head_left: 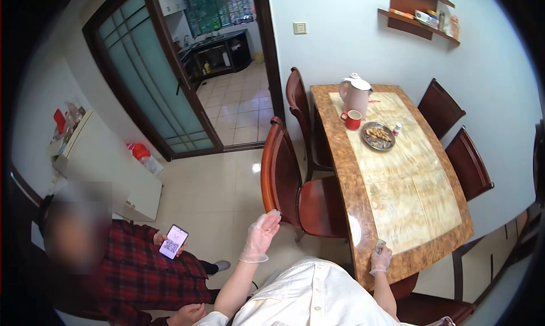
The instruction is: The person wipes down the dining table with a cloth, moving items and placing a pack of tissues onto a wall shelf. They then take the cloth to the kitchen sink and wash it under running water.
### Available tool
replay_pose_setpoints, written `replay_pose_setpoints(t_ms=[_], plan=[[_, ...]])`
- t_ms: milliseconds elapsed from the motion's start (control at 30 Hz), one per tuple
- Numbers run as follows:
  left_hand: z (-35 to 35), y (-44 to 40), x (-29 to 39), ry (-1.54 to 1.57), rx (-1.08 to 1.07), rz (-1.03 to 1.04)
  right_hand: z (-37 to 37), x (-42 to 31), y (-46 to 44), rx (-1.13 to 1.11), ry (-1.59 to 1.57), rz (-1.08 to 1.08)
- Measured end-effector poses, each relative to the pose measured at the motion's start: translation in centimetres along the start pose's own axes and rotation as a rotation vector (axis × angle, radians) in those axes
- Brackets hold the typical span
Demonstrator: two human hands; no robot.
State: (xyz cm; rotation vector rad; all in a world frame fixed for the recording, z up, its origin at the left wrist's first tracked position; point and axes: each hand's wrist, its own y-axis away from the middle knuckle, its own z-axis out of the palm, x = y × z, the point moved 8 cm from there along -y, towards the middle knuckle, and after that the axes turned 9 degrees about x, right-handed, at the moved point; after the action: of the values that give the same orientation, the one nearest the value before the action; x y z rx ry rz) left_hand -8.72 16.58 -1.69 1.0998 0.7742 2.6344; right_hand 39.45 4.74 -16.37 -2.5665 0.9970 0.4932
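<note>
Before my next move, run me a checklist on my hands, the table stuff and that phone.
1. Left hand free: ok, open and gloved, nothing visible in it.
2. Right hand free: not ok, its gloved fingers hold a small item at the table.
3. Small item identified: cannot tell, too small to make out.
4. Mug upright: ok, beside the kettle.
5. Plate away from the table edge: ok.
6. Phone screen lit: ok, a code shows.
</note>
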Motion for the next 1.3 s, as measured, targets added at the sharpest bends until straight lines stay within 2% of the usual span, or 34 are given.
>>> replay_pose_setpoints(t_ms=[833,1267,1300], plan=[[0.1,0.0,-0.2,-0.066,0.019,0.032,-0.2,0.3,0.3,0.001,-0.001,0.079],[0.3,-0.4,-0.2,-0.100,0.034,0.043,0.6,0.8,0.3,0.093,0.082,-0.066],[0.2,-0.8,-0.4,-0.096,-0.029,0.054,-0.2,0.0,0.3,0.150,0.100,-0.106]])
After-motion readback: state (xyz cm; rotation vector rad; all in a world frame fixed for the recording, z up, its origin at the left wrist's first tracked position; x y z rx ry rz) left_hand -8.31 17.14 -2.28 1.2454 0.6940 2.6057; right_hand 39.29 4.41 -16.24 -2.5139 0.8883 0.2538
